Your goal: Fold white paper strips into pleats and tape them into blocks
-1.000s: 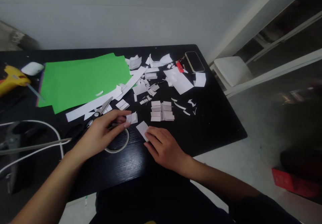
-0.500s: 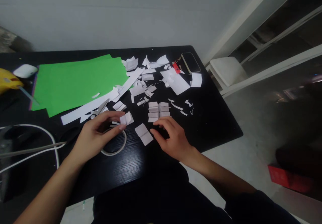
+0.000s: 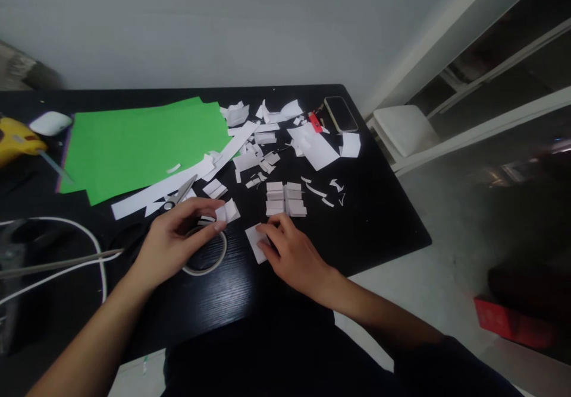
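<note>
My left hand (image 3: 176, 242) curls over a roll of tape (image 3: 206, 258) on the black table (image 3: 375, 219), its thumb and fingers pinched near a small folded white paper piece (image 3: 227, 211). My right hand (image 3: 292, 251) lies on a white folded paper square (image 3: 256, 242), fingertips pressing its upper edge. Just beyond my right hand is a neat group of small folded white paper pieces (image 3: 285, 198). Scissors (image 3: 172, 198) lie left of my left hand, blades pointing up-right.
Green paper sheets (image 3: 143, 144) and long white strips (image 3: 178, 180) cover the table's left middle, with many white scraps (image 3: 267, 141) behind. A phone (image 3: 341, 113) and red item (image 3: 316, 122) sit far right. A yellow glue gun (image 3: 15, 138) and white cable (image 3: 66, 248) lie left. A white chair (image 3: 401, 126) stands beyond the table.
My right hand moved from near the group of folded pieces back onto the white paper square. My left hand stayed over the tape roll.
</note>
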